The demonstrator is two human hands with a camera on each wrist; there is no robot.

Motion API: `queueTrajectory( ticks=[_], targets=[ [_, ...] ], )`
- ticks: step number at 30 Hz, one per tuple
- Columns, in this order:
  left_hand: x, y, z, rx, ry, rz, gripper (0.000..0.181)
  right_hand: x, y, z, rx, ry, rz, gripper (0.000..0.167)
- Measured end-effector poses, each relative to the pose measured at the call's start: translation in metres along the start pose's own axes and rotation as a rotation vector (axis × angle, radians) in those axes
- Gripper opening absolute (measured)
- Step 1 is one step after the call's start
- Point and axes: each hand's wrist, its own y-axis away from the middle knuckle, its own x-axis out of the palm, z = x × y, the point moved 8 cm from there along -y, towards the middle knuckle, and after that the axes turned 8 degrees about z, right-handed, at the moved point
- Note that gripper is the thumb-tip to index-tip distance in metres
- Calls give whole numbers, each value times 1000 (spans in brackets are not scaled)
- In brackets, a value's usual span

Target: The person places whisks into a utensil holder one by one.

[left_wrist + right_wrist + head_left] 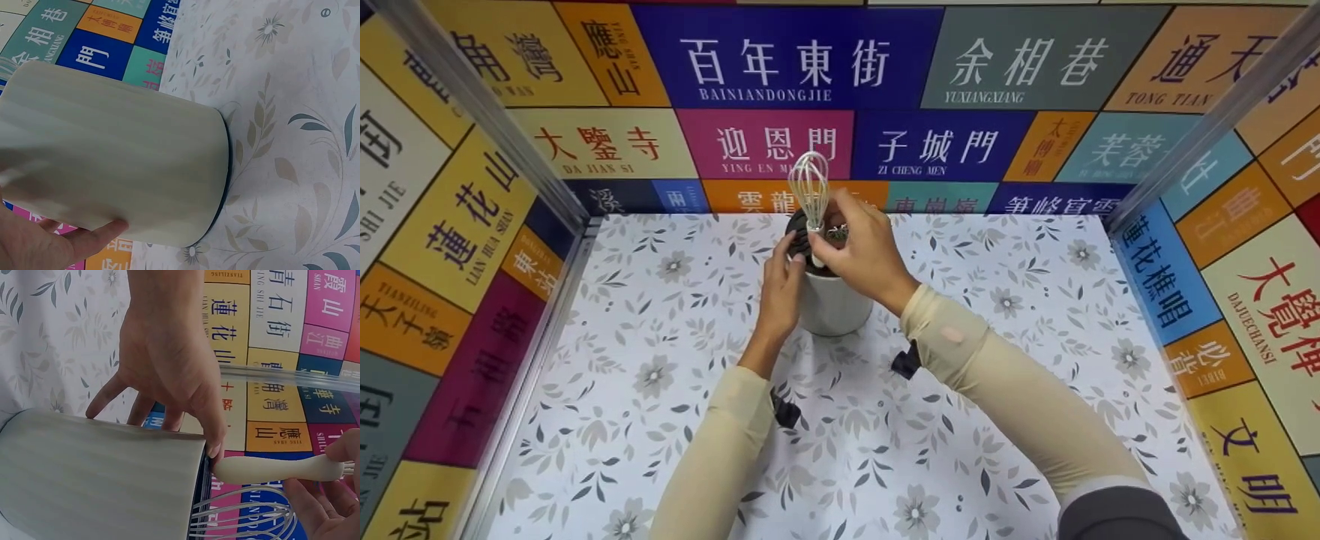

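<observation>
A whitish cylindrical utensil holder (pixel 834 307) with a dark inner rim stands upright at the back of the table. My right hand (pixel 870 244) pinches a wire whisk (pixel 810 187) by its cream handle (pixel 281 469), above the holder's mouth. The whisk's wire loops point up and its handle points down. My left hand (pixel 780 289) rests against the holder's left side, fingers spread, with fingertips at the rim. In the right wrist view, other wire loops (pixel 247 517) stick out of the holder's mouth. Part of the mouth is hidden by the hands.
A white tabletop with grey flowers and leaves (pixel 660 375) lies under both forearms. Panels with coloured Chinese signs (pixel 787 60) stand behind and at both sides, with clear strips (pixel 525 135) at the corners.
</observation>
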Motion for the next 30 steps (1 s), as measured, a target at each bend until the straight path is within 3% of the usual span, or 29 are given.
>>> queueTrajectory(
  ticks=[13,18,30],
  targets=[
    [0,1,-2,14,20,13,50,9,-6,-9,70,107,52,30],
    [1,3,-3,28,33,22,50,11,-7,-12,95,79,68,25],
    [0,2,-2,21,17,12,50,7,-6,-13,165,-46,76,29]
  ],
)
